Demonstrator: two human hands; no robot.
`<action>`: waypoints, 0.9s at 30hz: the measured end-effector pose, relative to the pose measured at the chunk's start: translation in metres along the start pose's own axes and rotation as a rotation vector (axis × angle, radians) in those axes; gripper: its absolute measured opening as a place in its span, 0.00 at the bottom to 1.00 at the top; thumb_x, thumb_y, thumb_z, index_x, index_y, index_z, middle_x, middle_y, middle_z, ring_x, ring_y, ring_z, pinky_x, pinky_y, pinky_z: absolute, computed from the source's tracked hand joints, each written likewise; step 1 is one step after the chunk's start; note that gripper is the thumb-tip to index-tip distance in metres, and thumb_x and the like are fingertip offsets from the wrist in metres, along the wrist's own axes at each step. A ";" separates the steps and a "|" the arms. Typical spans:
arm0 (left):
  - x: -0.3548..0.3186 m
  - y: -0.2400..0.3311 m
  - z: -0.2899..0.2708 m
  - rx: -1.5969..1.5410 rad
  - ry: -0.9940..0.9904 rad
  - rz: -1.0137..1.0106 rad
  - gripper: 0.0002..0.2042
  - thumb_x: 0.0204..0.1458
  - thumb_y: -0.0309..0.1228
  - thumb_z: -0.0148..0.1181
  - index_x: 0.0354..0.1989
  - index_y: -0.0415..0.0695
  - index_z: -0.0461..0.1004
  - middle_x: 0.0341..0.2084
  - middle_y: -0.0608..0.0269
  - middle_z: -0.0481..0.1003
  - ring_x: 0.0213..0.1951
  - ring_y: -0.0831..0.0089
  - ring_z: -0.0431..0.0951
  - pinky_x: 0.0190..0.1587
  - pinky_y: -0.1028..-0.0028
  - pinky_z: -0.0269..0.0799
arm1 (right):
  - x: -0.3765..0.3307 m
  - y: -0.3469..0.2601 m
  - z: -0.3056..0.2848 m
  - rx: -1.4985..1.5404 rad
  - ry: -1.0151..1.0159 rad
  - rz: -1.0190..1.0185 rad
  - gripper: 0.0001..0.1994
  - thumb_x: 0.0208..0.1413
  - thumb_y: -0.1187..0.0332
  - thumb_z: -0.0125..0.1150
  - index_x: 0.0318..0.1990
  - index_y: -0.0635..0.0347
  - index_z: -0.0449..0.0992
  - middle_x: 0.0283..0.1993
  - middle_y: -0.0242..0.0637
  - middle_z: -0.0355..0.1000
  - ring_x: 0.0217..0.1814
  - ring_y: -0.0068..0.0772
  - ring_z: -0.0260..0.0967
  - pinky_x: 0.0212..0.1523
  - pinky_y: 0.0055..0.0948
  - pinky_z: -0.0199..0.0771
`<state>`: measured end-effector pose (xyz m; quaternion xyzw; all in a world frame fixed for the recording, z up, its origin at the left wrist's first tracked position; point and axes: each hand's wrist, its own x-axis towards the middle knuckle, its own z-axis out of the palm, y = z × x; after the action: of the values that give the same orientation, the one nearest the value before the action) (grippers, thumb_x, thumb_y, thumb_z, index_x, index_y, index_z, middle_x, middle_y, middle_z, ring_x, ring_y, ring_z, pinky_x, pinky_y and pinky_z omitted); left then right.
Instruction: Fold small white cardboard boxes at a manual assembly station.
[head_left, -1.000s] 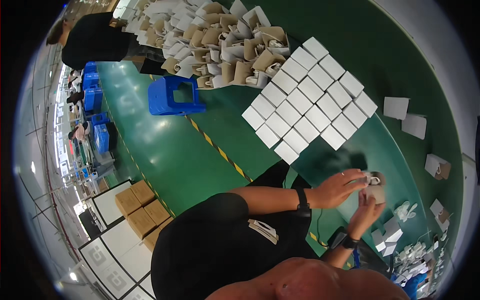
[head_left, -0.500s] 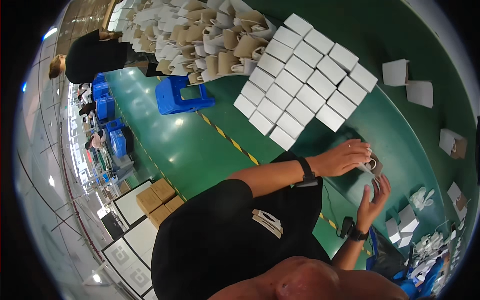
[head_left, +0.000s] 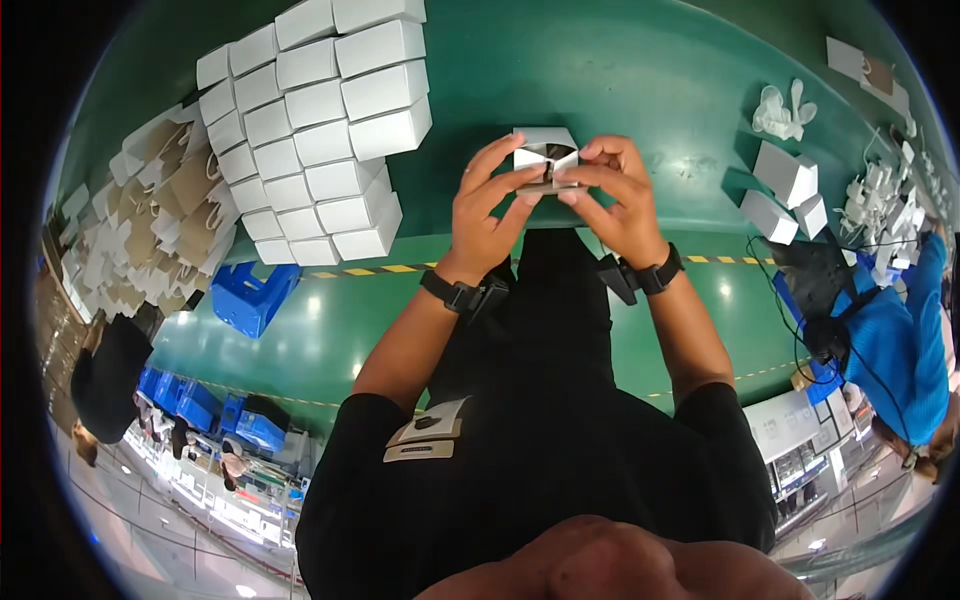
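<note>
With my left hand (head_left: 487,205) and right hand (head_left: 618,195) both pinching the small white carton (head_left: 545,160) above the green table (head_left: 600,70), fingers closed on its open flaps, I should press the folds squarely and evenly.

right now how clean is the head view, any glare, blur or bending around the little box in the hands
Head view: the small white box between the left hand and right hand is sharp and evenly lit. Soft glare spots sit on the green table. Fisheye bends the stacked white boxes and the yellow-black edge stripe, and the corners go black.
</note>
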<state>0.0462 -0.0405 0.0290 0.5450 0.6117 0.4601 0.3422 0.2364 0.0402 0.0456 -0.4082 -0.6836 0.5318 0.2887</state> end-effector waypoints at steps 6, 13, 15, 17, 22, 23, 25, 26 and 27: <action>-0.004 0.009 0.007 -0.072 0.013 -0.132 0.10 0.58 0.31 0.65 0.45 0.40 0.81 0.59 0.51 0.76 0.62 0.50 0.74 0.63 0.58 0.68 | -0.001 0.001 0.006 -0.002 0.021 0.163 0.05 0.54 0.75 0.74 0.37 0.62 0.84 0.50 0.37 0.67 0.42 0.28 0.71 0.41 0.27 0.74; 0.002 0.033 0.021 -0.224 0.261 -0.280 0.13 0.62 0.28 0.63 0.54 0.41 0.76 0.59 0.50 0.75 0.63 0.57 0.74 0.54 0.66 0.76 | -0.001 -0.016 0.015 -0.030 0.183 0.198 0.12 0.53 0.76 0.74 0.45 0.62 0.82 0.50 0.38 0.69 0.41 0.26 0.71 0.36 0.22 0.74; 0.008 0.037 0.016 -0.204 0.198 -0.298 0.14 0.62 0.28 0.62 0.55 0.41 0.76 0.59 0.50 0.74 0.64 0.58 0.73 0.52 0.68 0.77 | 0.001 -0.013 0.013 -0.037 0.153 0.132 0.14 0.53 0.77 0.74 0.47 0.62 0.82 0.51 0.39 0.69 0.42 0.27 0.72 0.36 0.23 0.75; 0.012 0.038 0.011 -0.175 0.061 -0.330 0.15 0.62 0.27 0.61 0.57 0.41 0.74 0.60 0.51 0.74 0.65 0.59 0.72 0.48 0.72 0.80 | 0.001 -0.010 0.010 -0.061 0.104 0.002 0.17 0.53 0.78 0.74 0.52 0.61 0.81 0.53 0.39 0.70 0.44 0.28 0.73 0.38 0.24 0.77; 0.006 0.027 0.007 -0.135 0.039 -0.275 0.15 0.63 0.28 0.60 0.58 0.42 0.74 0.61 0.52 0.73 0.67 0.58 0.71 0.47 0.71 0.82 | -0.002 -0.012 0.006 -0.032 0.013 0.069 0.18 0.53 0.78 0.74 0.52 0.61 0.82 0.57 0.40 0.70 0.47 0.32 0.75 0.41 0.29 0.80; 0.005 0.026 0.007 -0.130 0.025 -0.259 0.15 0.63 0.28 0.60 0.58 0.42 0.74 0.61 0.52 0.73 0.67 0.58 0.71 0.47 0.71 0.82 | -0.003 -0.007 0.004 -0.051 0.000 0.033 0.17 0.53 0.78 0.74 0.52 0.61 0.82 0.57 0.40 0.70 0.47 0.32 0.75 0.42 0.29 0.80; 0.006 0.025 0.006 -0.117 -0.001 -0.226 0.15 0.64 0.28 0.60 0.57 0.42 0.74 0.61 0.53 0.73 0.67 0.57 0.72 0.47 0.70 0.82 | -0.004 -0.001 0.002 -0.089 -0.026 -0.041 0.15 0.54 0.78 0.73 0.50 0.60 0.83 0.57 0.41 0.71 0.46 0.33 0.75 0.42 0.29 0.79; 0.007 0.026 0.006 -0.116 0.000 -0.226 0.15 0.64 0.28 0.60 0.57 0.42 0.74 0.61 0.53 0.73 0.67 0.57 0.72 0.47 0.70 0.82 | -0.004 0.000 0.002 -0.088 -0.027 -0.042 0.15 0.54 0.78 0.73 0.50 0.60 0.83 0.57 0.41 0.71 0.46 0.33 0.75 0.42 0.29 0.79; 0.008 0.028 0.007 -0.132 0.018 -0.246 0.14 0.64 0.27 0.59 0.56 0.42 0.75 0.61 0.53 0.73 0.66 0.57 0.72 0.47 0.70 0.82 | -0.004 0.000 0.003 -0.086 -0.013 -0.044 0.14 0.54 0.77 0.72 0.49 0.60 0.84 0.57 0.40 0.71 0.45 0.34 0.75 0.43 0.29 0.79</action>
<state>0.0613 -0.0320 0.0537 0.4383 0.6453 0.4588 0.4255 0.2362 0.0350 0.0449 -0.4017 -0.7163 0.4983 0.2779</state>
